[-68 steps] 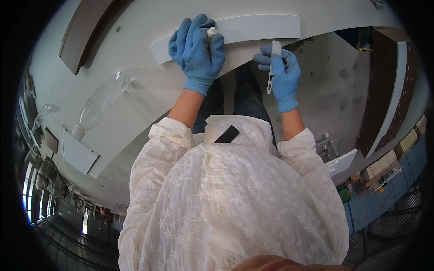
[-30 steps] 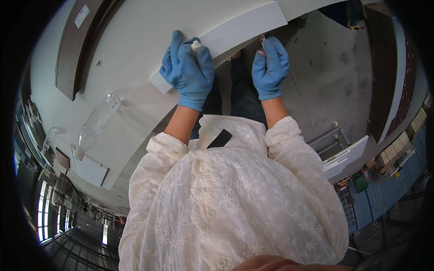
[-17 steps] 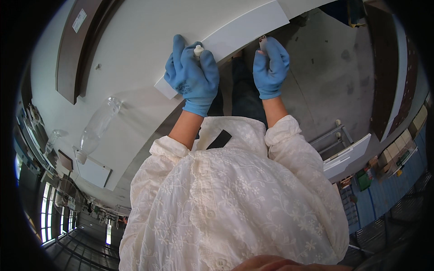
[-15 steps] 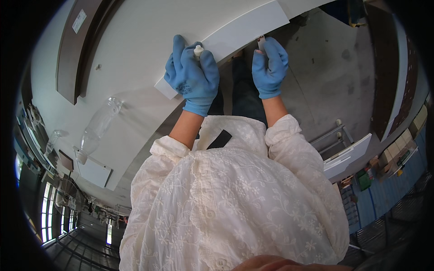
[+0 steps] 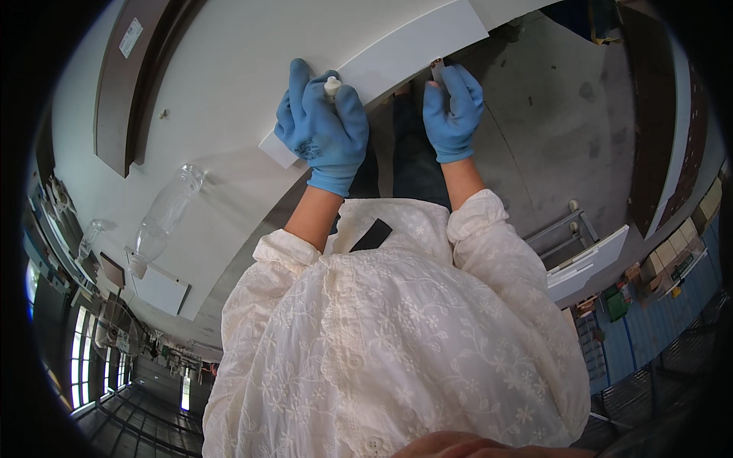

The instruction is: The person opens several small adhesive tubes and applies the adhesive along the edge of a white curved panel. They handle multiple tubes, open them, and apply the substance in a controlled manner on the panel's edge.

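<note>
A long white board (image 5: 412, 44) lies along the table's near edge. My left hand (image 5: 324, 137), in a blue glove, rests over its left part, with the index finger stretched out. Between that hand's thumb and fingers sits a white nozzle-tipped piece (image 5: 331, 86); whatever lies below the nozzle is hidden in the palm. At the board's near long edge, my right hand (image 5: 452, 114), gloved alike, pinches a small pale flat piece with a brownish end (image 5: 437, 70). Its kind is too small to make out.
Left of my hands, a clear plastic bottle (image 5: 169, 214) lies on the white table (image 5: 229, 99). Dark brown panels (image 5: 126, 91) lie at the far left. A white panel (image 5: 159, 290) lies near the bottle. Right of me stand a metal frame (image 5: 569, 225) and more boards (image 5: 588, 263).
My right hand has shifted slightly left along the board's edge with the pale piece. My left hand has barely moved, a touch to the left.
</note>
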Tool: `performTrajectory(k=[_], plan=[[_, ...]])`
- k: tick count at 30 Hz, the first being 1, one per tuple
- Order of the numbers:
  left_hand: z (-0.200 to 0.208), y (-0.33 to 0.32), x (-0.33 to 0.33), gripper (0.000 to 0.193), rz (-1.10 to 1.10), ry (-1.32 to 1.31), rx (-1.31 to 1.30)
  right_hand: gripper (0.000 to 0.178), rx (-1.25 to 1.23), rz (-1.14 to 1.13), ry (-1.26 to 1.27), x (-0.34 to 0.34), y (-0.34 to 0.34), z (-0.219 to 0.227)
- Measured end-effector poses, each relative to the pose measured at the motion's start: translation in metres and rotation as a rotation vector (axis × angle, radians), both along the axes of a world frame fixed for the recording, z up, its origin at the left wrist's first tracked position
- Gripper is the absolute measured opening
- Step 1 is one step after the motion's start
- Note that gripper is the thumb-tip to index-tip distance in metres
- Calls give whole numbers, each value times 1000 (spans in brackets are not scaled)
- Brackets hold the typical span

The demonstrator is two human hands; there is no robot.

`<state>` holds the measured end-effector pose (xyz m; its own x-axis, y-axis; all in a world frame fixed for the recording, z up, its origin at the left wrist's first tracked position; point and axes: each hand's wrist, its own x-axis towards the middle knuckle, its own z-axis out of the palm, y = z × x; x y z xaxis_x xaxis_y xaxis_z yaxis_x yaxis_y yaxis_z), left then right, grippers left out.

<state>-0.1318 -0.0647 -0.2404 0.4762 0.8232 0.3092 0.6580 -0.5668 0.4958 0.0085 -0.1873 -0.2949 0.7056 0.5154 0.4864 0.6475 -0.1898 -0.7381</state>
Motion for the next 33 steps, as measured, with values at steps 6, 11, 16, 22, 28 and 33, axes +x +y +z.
performTrajectory(k=[6, 11, 16, 22, 28, 33], plan=[[1, -1, 2, 28, 6, 14, 16, 21, -34, 17, 16, 4, -4, 2], [2, 0, 0, 28, -4, 38, -20, 19, -177, 64, 79, 8, -15, 13], [-1, 0, -1, 28, -7, 29, -16, 18, -63, 73, 101, 9, -11, 27], [-4, -1, 0, 28, 2, -6, 20, 18, -188, 74, 73, 15, -2, 34], [-4, -1, 0, 27, 12, -26, 10, 19, -235, 58, 34, 13, -10, 32], [-3, -1, 0, 27, 8, -32, 5, 18, -222, 58, 46, 15, -12, 38]])
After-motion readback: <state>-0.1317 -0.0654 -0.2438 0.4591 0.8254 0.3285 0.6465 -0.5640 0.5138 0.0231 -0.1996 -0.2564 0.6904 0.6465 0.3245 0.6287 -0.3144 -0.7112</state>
